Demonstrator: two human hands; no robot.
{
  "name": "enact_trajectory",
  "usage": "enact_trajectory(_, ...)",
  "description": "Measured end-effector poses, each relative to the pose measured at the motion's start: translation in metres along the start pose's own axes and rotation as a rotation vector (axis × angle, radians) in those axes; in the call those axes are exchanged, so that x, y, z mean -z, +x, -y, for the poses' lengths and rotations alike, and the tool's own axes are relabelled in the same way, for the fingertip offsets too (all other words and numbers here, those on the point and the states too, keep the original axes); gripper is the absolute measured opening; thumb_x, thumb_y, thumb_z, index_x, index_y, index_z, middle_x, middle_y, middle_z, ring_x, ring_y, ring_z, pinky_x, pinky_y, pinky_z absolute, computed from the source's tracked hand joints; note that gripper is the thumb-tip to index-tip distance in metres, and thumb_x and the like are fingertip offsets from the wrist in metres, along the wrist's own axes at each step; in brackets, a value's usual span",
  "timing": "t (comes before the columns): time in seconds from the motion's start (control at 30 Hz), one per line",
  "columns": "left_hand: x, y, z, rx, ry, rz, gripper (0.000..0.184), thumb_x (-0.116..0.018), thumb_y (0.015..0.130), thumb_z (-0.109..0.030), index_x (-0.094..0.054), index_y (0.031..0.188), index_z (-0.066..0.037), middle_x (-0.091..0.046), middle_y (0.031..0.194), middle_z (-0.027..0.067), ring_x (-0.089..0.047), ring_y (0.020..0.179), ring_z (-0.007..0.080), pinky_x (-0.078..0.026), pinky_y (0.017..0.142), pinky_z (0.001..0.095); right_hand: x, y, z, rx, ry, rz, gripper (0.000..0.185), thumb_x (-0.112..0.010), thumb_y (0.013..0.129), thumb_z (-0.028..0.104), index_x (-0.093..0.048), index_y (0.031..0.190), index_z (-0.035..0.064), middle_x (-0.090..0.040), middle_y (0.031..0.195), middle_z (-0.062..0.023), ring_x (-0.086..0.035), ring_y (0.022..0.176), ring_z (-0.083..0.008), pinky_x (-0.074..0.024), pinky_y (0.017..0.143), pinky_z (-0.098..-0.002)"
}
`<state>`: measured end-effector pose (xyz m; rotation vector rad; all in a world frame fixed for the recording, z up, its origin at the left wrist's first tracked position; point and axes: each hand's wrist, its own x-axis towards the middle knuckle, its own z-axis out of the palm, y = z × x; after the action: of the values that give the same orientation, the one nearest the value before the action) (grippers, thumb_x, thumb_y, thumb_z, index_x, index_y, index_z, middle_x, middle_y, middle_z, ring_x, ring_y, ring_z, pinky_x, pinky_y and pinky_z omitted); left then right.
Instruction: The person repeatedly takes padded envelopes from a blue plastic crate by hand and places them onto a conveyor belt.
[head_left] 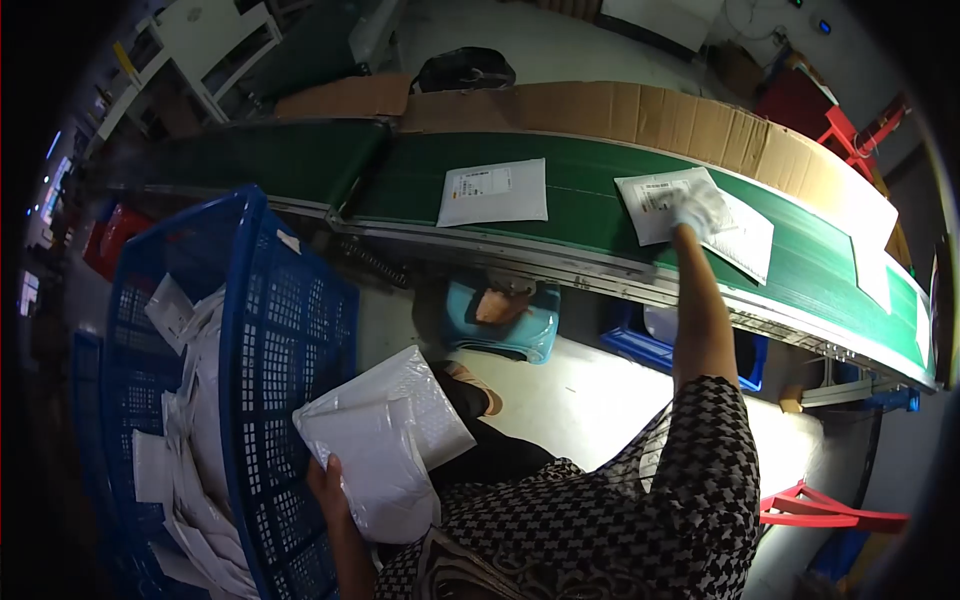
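On the green conveyor belt [590,190], the labelled white parcel [650,200] lies directly beneath our right hand [690,215], which reaches out at the end of a nearly straight arm. That hand is blurred, with something pale over its fingers, so we cannot tell whether it grasps the parcel or only rests on it. Another white parcel [748,242] shows just beside it, on the right, perhaps overlapping; together they make a shape stretching from far left to near right.

To the left along the belt, well apart, lies 1 lone envelope [495,193], label up. Its long axis runs roughly with the belt, and our right hand is the nearer of our 2.

Low on our left side, our left hand [333,485] grasps at least 2 white packets [370,440] by their lower left edge. They overlap, tilted, close beside the blue crate [241,300], which holds more white packages [205,400].
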<state>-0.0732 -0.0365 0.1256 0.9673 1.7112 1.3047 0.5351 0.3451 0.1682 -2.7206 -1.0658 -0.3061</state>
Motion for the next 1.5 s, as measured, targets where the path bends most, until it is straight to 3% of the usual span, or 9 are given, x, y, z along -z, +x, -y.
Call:
enact_trajectory(0.03,0.0,0.001,-0.001,0.004,-0.022,-0.009,0.037,-0.051,0.087,-0.024,-0.053,0.111,0.005,-0.06,0.093,0.0109,-0.051,0.076,0.014,-0.042,0.072,0.0254,0.058,-0.012,-0.018,-0.167,0.09,0.238,0.06,-0.048,0.081,0.046,-0.043,0.124,0.0041,-0.041,0.126,-0.0259,-0.042,0.114,-0.0346,-0.0364,0.095,-0.0429)
enact_trajectory(0.1,-0.005,0.004,-0.006,0.0,-0.038,0.004,0.037,-0.051,0.087,-0.023,-0.053,0.111,0.005,-0.06,0.093,0.011,-0.051,0.077,0.0141,-0.042,0.072,0.0255,-0.007,0.014,-0.065,-0.228,-0.07,-0.02,0.063,-0.045,0.083,0.048,-0.04,0.129,0.0055,-0.039,0.128,-0.0276,-0.037,0.118,-0.0366,-0.0281,0.101,-0.0456)
enact_trajectory(0.2,-0.014,0.004,-0.015,-0.012,-0.072,0.009,0.036,-0.051,0.087,-0.023,-0.053,0.111,0.005,-0.06,0.094,0.0116,-0.051,0.077,0.0144,-0.042,0.072,0.0259,-0.018,-0.013,-0.053,-0.092,-0.083,-0.047,0.066,-0.041,0.084,0.051,-0.037,0.133,0.0071,-0.033,0.134,-0.0263,-0.03,0.126,-0.0374,-0.0207,0.105,-0.0462)
enact_trajectory(0.53,-0.017,0.004,-0.004,0.057,-0.058,-0.001,0.032,-0.052,0.088,-0.019,-0.054,0.107,0.006,-0.058,0.086,0.0093,-0.048,0.071,0.012,-0.041,0.068,0.0234,-0.034,-0.054,-0.012,0.358,-0.026,0.272,0.067,-0.037,0.086,0.053,-0.031,0.139,0.0118,-0.023,0.144,-0.0217,-0.02,0.134,-0.0363,-0.0135,0.108,-0.0482)
enact_trajectory(0.7,-0.025,-0.003,-0.018,0.047,-0.159,-0.034,0.03,-0.053,0.089,-0.018,-0.054,0.107,0.006,-0.058,0.087,0.0091,-0.049,0.072,0.0117,-0.041,0.068,0.0224,-0.04,-0.049,-0.02,0.31,-0.089,0.29,0.072,-0.036,0.084,0.059,-0.027,0.141,0.0169,-0.024,0.145,-0.0191,-0.021,0.134,-0.034,-0.0179,0.106,-0.047)
enact_trajectory(0.93,-0.024,-0.006,-0.014,0.009,-0.135,-0.018,0.03,-0.053,0.089,-0.018,-0.054,0.108,0.006,-0.059,0.089,0.0097,-0.049,0.074,0.0116,-0.042,0.07,0.0224,-0.007,-0.122,0.034,0.474,0.01,0.363,0.076,-0.044,0.081,0.061,-0.029,0.139,0.0141,-0.018,0.145,-0.0247,-0.016,0.133,-0.0446,-0.0142,0.105,-0.0556)
enact_trajectory(1.27,-0.027,-0.013,-0.016,0.032,-0.084,-0.07,0.027,-0.053,0.089,-0.016,-0.055,0.107,0.005,-0.059,0.09,0.0102,-0.05,0.075,0.012,-0.042,0.071,0.0232,-0.046,-0.166,0.111,0.774,0.052,0.23,0.056,-0.045,0.085,0.044,-0.041,0.131,0.0131,-0.03,0.14,-0.021,-0.029,0.126,-0.0467,-0.0149,0.101,-0.0643)
enact_trajectory(1.4,-0.025,-0.006,-0.009,0.002,-0.049,-0.081,0.026,-0.052,0.088,-0.014,-0.055,0.106,0.005,-0.059,0.09,0.0104,-0.05,0.075,0.0125,-0.042,0.071,0.0236,-0.053,-0.18,0.149,0.978,0.002,0.345,0.053,-0.045,0.086,0.042,-0.044,0.129,0.0123,-0.034,0.138,-0.0201,-0.033,0.123,-0.0445,-0.0154,0.1,-0.0637)
enact_trajectory(1.5,-0.025,-0.005,-0.008,0.006,-0.055,-0.098,0.025,-0.052,0.088,-0.013,-0.055,0.105,0.005,-0.059,0.089,0.011,-0.051,0.075,0.013,-0.043,0.072,0.0244,-0.068,-0.198,0.176,0.98,0.155,0.346,0.05,-0.045,0.085,0.042,-0.048,0.125,0.0109,-0.043,0.13,-0.0204,-0.042,0.116,-0.0417,-0.0247,0.099,-0.0569)
